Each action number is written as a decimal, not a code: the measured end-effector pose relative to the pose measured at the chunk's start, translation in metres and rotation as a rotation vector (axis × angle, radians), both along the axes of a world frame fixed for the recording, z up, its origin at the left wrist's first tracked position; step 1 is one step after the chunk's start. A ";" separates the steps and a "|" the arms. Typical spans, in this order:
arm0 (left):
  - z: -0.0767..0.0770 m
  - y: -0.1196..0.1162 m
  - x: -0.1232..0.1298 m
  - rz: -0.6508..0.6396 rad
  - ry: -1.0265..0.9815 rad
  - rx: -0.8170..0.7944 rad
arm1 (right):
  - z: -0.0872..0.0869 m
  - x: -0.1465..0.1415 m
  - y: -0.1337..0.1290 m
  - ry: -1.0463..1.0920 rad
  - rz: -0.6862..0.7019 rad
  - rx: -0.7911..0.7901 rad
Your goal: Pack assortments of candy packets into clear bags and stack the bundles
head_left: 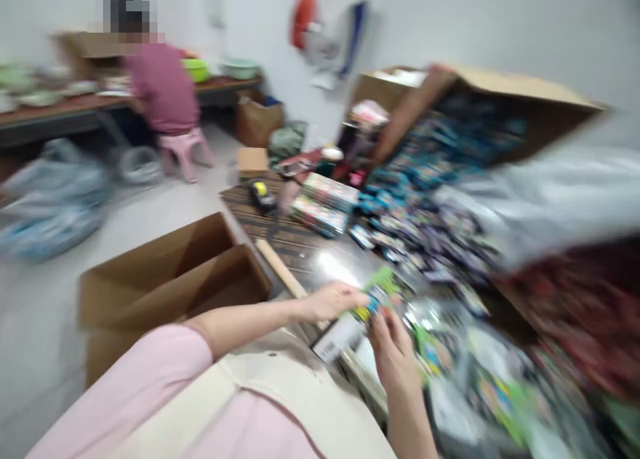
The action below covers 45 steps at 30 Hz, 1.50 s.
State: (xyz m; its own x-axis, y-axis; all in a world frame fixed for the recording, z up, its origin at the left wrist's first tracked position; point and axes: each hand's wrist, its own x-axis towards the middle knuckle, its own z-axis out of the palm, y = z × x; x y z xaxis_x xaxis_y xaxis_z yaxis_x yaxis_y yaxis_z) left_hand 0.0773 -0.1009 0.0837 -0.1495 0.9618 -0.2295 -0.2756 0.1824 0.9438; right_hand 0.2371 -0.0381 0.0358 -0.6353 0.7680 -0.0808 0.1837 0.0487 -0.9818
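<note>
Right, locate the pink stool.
In the head view it's at upper left: the pink stool sits under the seated person, left of a cardboard box.

1. Left hand point(334, 302), reaching out of a pink sleeve point(117, 389), pinches a green-and-blue retail package point(353, 329) near its upper edge, and the right hand point(395, 356) closes on it from below, fingers wrapped around the lower side. It's all a bit blurred.
2. Right beside them, a big heap of small packaged goods point(430, 246) sprawls across the table, next to two stacks of bundled packs point(320, 209) on a patterned mat point(265, 226).
3. Up top, a tilted cardboard carton point(500, 89) - full of blue packs - leans at the table's far end.
4. Over on the floor, an open cardboard box point(170, 286).
5. And far back - a co-worker point(163, 89) seated on a pink plastic stool point(184, 151), at a long table point(60, 109).
</note>
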 end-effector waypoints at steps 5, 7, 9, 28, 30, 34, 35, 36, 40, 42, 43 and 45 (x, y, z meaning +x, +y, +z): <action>-0.012 0.045 0.011 -0.159 -0.182 0.233 | 0.016 -0.005 0.033 0.174 -0.162 -0.001; -0.020 0.052 0.014 -0.230 -0.312 0.187 | 0.019 0.001 0.041 0.122 -0.395 0.256; -0.031 0.055 0.016 -0.308 -0.395 0.090 | 0.021 0.009 0.045 0.068 -0.622 0.515; -0.037 0.082 0.013 -0.532 -0.149 -0.014 | 0.050 0.039 0.100 -0.043 0.337 0.235; -0.035 0.081 0.010 -0.544 -0.170 -0.005 | 0.051 0.035 0.099 -0.059 0.352 0.315; -0.033 0.077 0.005 -0.549 -0.221 -0.076 | 0.056 0.032 0.099 -0.120 0.239 0.399; -0.033 0.075 0.005 -0.535 -0.235 -0.107 | 0.058 0.032 0.100 -0.122 0.240 0.397; -0.034 0.074 0.006 -0.516 -0.244 -0.129 | 0.059 0.032 0.101 -0.114 0.257 0.387; -0.037 0.075 0.008 -0.416 -0.205 -0.140 | 0.057 0.033 0.102 -0.012 0.177 0.325; -0.038 0.080 0.006 -0.328 -0.203 -0.157 | 0.051 0.032 0.102 0.060 -0.118 0.326; -0.039 0.082 0.004 -0.282 -0.213 -0.171 | 0.046 0.030 0.101 0.098 -0.275 0.314; -0.038 0.088 0.000 -0.226 -0.238 -0.185 | 0.033 0.025 0.097 0.174 -0.427 0.194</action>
